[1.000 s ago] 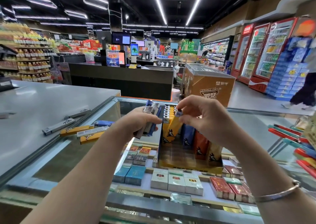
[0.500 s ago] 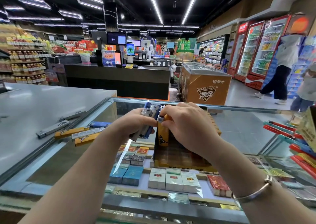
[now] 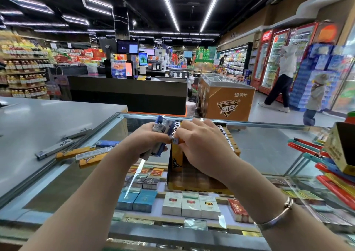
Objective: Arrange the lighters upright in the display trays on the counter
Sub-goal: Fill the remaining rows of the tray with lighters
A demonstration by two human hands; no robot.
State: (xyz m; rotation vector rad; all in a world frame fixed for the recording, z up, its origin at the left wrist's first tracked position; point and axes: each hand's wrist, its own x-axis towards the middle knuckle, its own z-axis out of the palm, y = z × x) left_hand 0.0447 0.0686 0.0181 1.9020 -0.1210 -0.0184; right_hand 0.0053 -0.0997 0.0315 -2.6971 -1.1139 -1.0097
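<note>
From the head camera we see an orange lighter (image 3: 177, 155) standing upright at the near left corner of the display tray (image 3: 196, 185), long axis vertical, metal cap up, a dark printed figure on its plastic side. Behind it a row of standing lighters (image 3: 177, 129) shows only silver tops running away from us, and a second row (image 3: 227, 136) lines the tray's right edge. The tray is a shallow box with yellow edging, resting on the glass surface (image 3: 269, 145).

Our right hand (image 3: 203, 147) is over the tray, its fingers (image 3: 181, 135) curled and pressed together around the top of the orange lighter, pinching its cap. Our left hand (image 3: 148, 143) is closed around a bundle of lighters (image 3: 162, 133), blue and silver-grey, tilted with their metal heads up and away from us; we cannot count them, since the fingers cover most of each body.

To the left, loose lighters (image 3: 82, 153) lie flat where the glass meets a grey surface (image 3: 48, 120), long axes roughly left to right: two orange, one white, one blue, and two grey ones farther out. Under the glass sit cigarette packs (image 3: 190, 204) in neat rows. At the right edge a yellow box (image 3: 340, 151) stands above red, yellow and teal slim items that we cannot identify. A metal bangle (image 3: 276, 217) circles the right wrist.
</note>
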